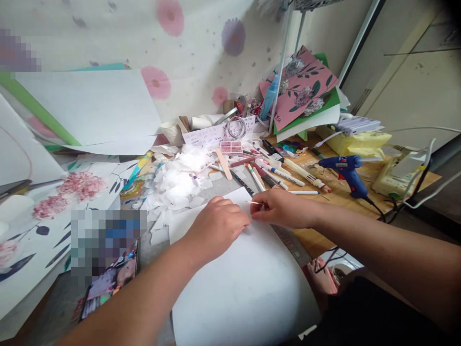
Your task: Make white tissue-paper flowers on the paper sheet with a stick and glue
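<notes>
A large white sheet of paper [241,283] lies in front of me, its lower right part curving down. Over its upper part is my left hand [218,226], fingers closed together; what they pinch is too small to make out. My right hand [272,207] is just to the right, near the sheet's top corner, with a thin pale stick [255,203] between thumb and fingers. The two hands are close, with a small gap between them. A heap of torn white paper [178,178] sits beyond my left hand.
Pens [284,175] and a wooden stick [224,164] lie behind the hands. A blue glue gun [344,168] with a cable stands right. At left are a screen device [115,278] and flower-decorated paper [32,230]. Pink and green sheets [306,91] lean at the back right.
</notes>
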A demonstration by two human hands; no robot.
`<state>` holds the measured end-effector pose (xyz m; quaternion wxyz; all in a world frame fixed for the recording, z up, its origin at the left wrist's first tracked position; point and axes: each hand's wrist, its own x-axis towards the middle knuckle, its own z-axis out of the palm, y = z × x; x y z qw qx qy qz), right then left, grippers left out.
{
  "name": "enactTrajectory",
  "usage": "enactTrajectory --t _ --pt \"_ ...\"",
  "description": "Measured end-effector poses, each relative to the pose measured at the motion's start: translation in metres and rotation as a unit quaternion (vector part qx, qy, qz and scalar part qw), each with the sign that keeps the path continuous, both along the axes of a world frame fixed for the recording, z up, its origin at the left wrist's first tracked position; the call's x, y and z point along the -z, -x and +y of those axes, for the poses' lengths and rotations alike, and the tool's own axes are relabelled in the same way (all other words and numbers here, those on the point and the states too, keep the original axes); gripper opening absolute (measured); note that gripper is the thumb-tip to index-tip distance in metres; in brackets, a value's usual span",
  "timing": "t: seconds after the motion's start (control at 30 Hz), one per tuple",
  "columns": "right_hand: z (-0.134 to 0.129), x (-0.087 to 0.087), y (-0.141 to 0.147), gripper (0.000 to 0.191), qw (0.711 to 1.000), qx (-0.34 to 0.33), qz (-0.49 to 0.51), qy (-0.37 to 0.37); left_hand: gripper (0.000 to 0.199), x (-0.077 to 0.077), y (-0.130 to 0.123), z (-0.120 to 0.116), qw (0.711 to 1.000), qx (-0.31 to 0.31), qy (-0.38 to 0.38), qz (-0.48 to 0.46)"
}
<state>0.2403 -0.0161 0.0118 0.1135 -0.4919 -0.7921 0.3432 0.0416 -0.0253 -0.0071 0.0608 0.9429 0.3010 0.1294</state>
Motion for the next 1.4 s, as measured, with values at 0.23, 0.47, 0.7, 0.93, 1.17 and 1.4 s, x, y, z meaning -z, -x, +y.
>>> enactTrajectory --t 0.23,0.47,0.7,0.93,1.17,1.4 --pt "-0.008 -0.015 -0.015 0.04 0.981 0.057 0.139 -0.119 0.018 -0.004 -0.001 0.001 0.995 -0.039 -0.053 0.069" --pt "-0.017 0.004 -0.013 0.025 0.96 0.108 0.259 -0.01 0.018 -0.004 -0.001 0.0 0.994 -0.053 -0.027 0.091" --pt "-0.023 0.014 -0.01 0.036 0.955 0.087 0.283 0.016 0.018 -0.004 -0.002 0.003 0.992 -0.088 -0.016 0.091" --pt "-0.023 0.029 -0.005 0.033 0.943 0.114 0.311 0.037 0.02 -0.004 -0.004 0.003 0.992 -0.106 0.017 0.072" --pt "-0.02 0.035 0.001 0.03 0.919 0.168 0.346 0.084 0.021 -0.002 -0.005 0.005 0.988 -0.142 0.035 0.05" --pt "-0.017 0.033 0.005 0.023 0.9 0.202 0.363 0.134 0.018 0.001 -0.003 0.009 0.984 -0.169 0.048 0.03"
